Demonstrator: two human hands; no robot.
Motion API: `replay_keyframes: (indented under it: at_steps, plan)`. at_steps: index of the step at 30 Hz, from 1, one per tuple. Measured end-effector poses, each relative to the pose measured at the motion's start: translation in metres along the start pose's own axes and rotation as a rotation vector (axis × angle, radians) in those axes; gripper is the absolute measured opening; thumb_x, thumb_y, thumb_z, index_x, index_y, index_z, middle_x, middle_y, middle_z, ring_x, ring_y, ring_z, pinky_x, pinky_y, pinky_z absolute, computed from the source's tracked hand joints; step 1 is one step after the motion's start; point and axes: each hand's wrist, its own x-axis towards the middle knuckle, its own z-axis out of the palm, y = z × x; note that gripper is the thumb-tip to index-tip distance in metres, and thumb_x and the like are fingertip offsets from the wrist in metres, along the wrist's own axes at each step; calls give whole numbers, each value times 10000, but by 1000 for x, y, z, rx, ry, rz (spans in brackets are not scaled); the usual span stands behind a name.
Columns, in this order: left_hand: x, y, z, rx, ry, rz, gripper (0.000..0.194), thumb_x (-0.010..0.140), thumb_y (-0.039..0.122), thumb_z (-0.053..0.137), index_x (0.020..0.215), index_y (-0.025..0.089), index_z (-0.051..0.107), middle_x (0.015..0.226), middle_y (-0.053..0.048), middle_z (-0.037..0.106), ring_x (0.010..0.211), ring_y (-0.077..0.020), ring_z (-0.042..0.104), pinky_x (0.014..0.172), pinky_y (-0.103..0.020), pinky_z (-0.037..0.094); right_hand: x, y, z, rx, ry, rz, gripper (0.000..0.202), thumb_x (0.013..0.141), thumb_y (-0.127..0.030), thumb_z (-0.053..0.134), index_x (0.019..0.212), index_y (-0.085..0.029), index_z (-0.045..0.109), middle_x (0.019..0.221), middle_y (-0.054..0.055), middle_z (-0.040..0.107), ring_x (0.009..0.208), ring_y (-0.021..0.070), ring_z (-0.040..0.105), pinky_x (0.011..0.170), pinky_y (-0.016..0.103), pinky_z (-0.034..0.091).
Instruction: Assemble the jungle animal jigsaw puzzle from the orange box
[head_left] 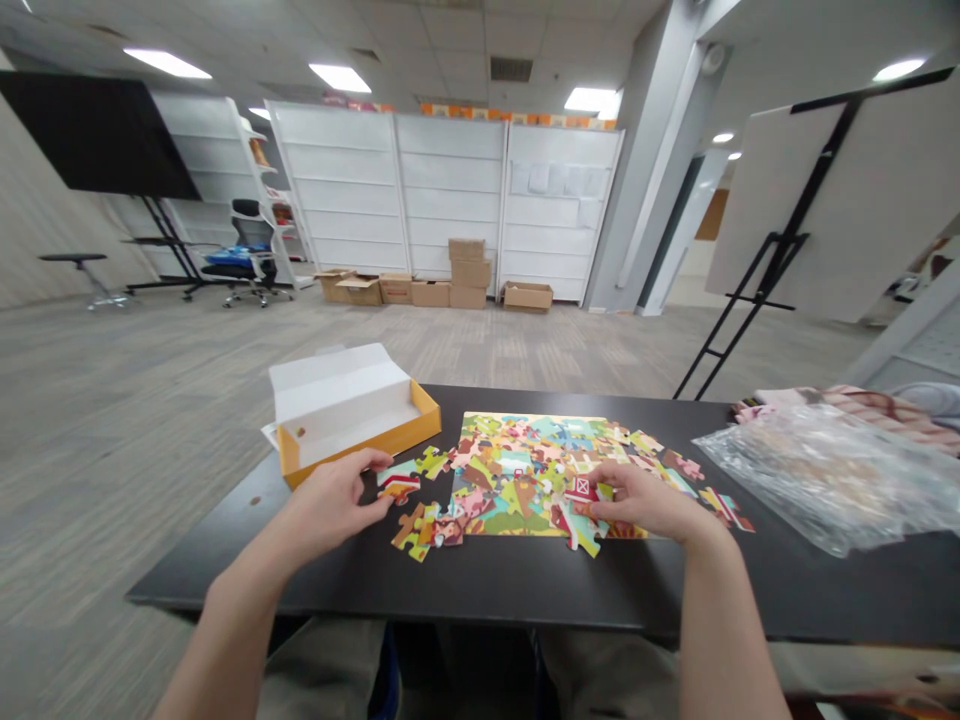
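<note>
Many colourful puzzle pieces (517, 490) lie in a loose heap over a printed puzzle sheet (525, 527) on the black table. My left hand (330, 507) is at the heap's left side, thumb and forefinger apart, beside a red and orange piece (399, 486); nothing shows held between them. On the right, my right hand (637, 498) pinches a red piece with a white barn-door pattern (582, 489) above the heap. Below that piece lies a green and light blue piece (585, 533).
An open yellow box with white inside (360, 440) stands at the table's back left. Clear plastic bags (825, 480) and pinkish striped cloth (885, 412) lie at the right. Cardboard boxes (469, 275) and white shelves (450, 190) are across the room.
</note>
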Motion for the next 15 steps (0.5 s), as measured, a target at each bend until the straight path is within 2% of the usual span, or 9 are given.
replay_keyframes:
  at_steps: [4,8,12,15]
  plan:
    - [3,31,8,-61,-15,122,455,805,446,611,1186,197,619,583,86,453,531,-139,472,541,-254,324,-2,-3,-2,62,28,-30,424,715,-585,756,853,-186,718,669,-15,560,612,136,493,542,243,379]
    - [7,60,22,-31,-12,223,442,809,374,616,1216,202,617,638,64,528,566,-148,527,579,-263,366,-6,4,-7,182,93,-48,486,719,-603,765,973,-190,727,658,-29,554,562,120,476,489,233,367]
    - [12,73,37,15,-1,290,450,811,322,621,1251,232,599,884,-3,669,733,-184,639,663,-275,445,-17,16,-16,295,184,-19,550,716,-612,773,1071,-197,704,691,-14,600,580,136,530,475,231,416]
    - [17,81,47,31,11,327,433,830,307,612,1257,239,587,1114,-48,692,893,-215,685,740,-295,493,-29,21,-23,283,293,-4,561,676,-618,804,1044,-203,715,696,-1,622,609,152,558,495,237,450]
